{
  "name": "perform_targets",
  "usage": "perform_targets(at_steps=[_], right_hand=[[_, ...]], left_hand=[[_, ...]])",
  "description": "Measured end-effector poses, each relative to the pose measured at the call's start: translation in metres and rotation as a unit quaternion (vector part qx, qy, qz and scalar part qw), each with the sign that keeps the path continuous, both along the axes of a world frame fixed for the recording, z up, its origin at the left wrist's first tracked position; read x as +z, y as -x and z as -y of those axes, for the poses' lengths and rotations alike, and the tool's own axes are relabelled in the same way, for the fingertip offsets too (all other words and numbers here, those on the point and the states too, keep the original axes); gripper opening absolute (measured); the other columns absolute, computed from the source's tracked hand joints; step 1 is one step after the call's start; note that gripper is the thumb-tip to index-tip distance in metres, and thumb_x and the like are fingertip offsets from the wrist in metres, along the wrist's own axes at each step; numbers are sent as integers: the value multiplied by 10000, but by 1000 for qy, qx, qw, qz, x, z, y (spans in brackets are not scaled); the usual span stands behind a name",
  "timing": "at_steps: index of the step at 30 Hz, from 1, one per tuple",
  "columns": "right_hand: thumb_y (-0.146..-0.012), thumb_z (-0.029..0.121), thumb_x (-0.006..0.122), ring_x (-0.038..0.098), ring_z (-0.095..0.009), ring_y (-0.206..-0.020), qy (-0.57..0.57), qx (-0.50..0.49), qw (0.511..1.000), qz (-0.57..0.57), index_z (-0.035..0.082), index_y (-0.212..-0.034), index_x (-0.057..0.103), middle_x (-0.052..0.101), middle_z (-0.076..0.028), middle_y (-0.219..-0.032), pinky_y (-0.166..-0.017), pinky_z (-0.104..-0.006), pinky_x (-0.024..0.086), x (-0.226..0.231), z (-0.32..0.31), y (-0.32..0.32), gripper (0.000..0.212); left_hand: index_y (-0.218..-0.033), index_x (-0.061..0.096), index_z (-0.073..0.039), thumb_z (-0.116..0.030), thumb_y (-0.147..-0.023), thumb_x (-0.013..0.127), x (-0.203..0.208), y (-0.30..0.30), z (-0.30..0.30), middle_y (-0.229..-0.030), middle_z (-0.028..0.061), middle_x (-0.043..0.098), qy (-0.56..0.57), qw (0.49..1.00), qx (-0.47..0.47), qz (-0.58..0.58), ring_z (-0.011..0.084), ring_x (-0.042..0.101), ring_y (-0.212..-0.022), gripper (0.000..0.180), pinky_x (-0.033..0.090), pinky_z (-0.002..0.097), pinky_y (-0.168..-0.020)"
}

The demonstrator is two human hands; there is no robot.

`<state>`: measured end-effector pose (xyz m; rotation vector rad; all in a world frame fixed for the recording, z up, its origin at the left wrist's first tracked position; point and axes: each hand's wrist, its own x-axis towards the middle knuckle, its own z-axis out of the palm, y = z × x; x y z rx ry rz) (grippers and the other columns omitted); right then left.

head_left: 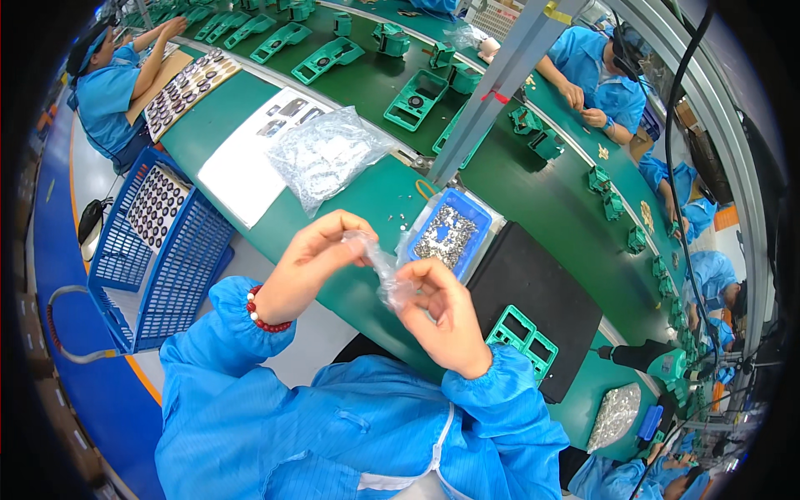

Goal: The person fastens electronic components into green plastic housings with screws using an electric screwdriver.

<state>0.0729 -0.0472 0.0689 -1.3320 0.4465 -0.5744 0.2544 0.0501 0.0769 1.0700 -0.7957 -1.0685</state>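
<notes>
Between my hands a clear plastic bag is stretched and twisted. My left hand pinches its upper end; a red bead bracelet circles that wrist. My right hand grips the other end with curled fingers. Just beyond my right hand sits a blue tray of small metal parts. A green plastic frame lies on a black mat beside my right sleeve. Farther left, a large clear bag rests partly on a printed sheet.
A blue basket holding a sheet of round dark parts stands at the left. A metal post rises behind the tray. Green housings line the conveyor. Co-workers sit at far left and right.
</notes>
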Motion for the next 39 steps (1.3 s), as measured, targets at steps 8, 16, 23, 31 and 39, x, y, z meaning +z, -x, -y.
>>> perform_targets(at_steps=[8,16,23,31,39], right_hand=[[-981,196,634,430,-44,-599,58,71,993,-70,-4,-1012,653,613,10,-759,-517,-231,335,3,6,2,202],[-1016,101,506,624,-129,-921,-248,-7,969,15,-5,-1058,647,669,-62,-980,-890,-296,490,11,14,20,181],[-978,216,601,572,-78,-689,-116,135,971,-161,75,-1024,455,584,-28,-787,-655,-224,493,-35,-3,32,208],[-1015,174,509,613,-118,-970,-260,20,962,-77,28,-999,600,664,-49,-998,-918,-328,484,-40,5,17,173],[-991,152,529,648,-160,-913,-435,80,897,-6,30,-1049,544,654,-80,-927,-865,-336,521,-51,9,23,137]], left_hand=[[-1070,551,-30,-34,-853,734,-18,18,3,-1045,29,559,31,998,-32,51,95,551,-943,284,455,264,-834],[-1114,549,-10,47,-863,634,-11,2,-24,-905,33,576,-130,982,-35,130,84,580,-856,271,488,223,-738],[-1032,583,-17,-96,-984,479,-43,9,-32,-956,66,645,-141,988,-51,-45,123,623,-908,140,518,298,-830],[-948,538,-66,-212,-1035,456,-75,23,-28,-777,-22,480,-91,909,-66,-401,113,541,-749,189,500,312,-823],[-985,575,-54,-249,-999,581,-75,17,-24,-866,7,575,-239,949,-203,-28,95,525,-744,196,434,256,-715]])
